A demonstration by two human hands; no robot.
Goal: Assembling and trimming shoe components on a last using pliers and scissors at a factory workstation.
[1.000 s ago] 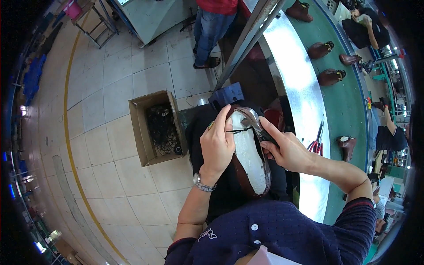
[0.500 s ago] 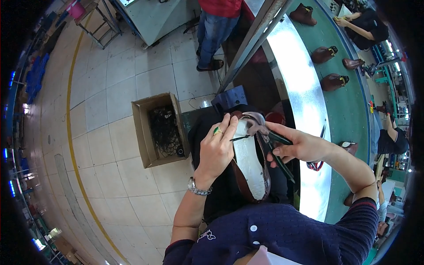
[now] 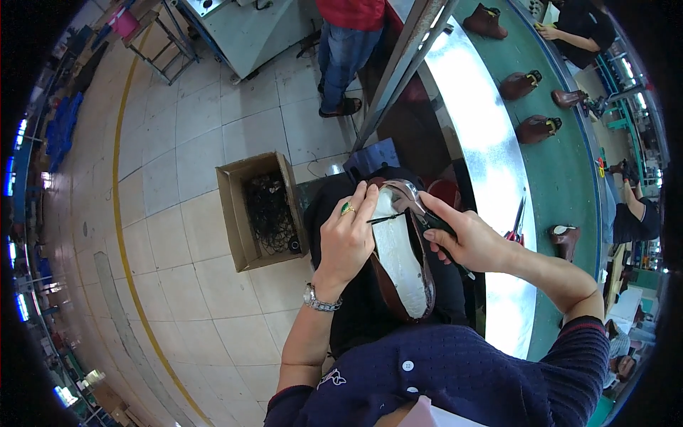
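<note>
A brown shoe (image 3: 400,274) lies on my lap with its white underside up and its far end pointing away from me. My left hand (image 3: 346,238) holds the shoe's far left edge, its straight fingers pressed along the rim. In my right hand (image 3: 475,240) are metal pincers (image 3: 407,193) with dark handles, squeezed together. The curved head of the pincers rests at the far right rim of the shoe; what its jaws bite on is too small to tell. A thin black strip (image 3: 384,218) crosses the white underside between my hands.
An open cardboard box (image 3: 230,213) of black scraps stands on the floor at left. To my right runs a shiny metal ledge (image 3: 509,299) beside a green conveyor (image 3: 551,178) carrying several brown boots (image 3: 538,129). A slanted metal post (image 3: 398,78) rises ahead, near a standing person (image 3: 348,50).
My right hand has closed the pincer handles, which were spread apart before, and turned the tool slightly. My left hand keeps its hold. A boot on the conveyor has come further into view.
</note>
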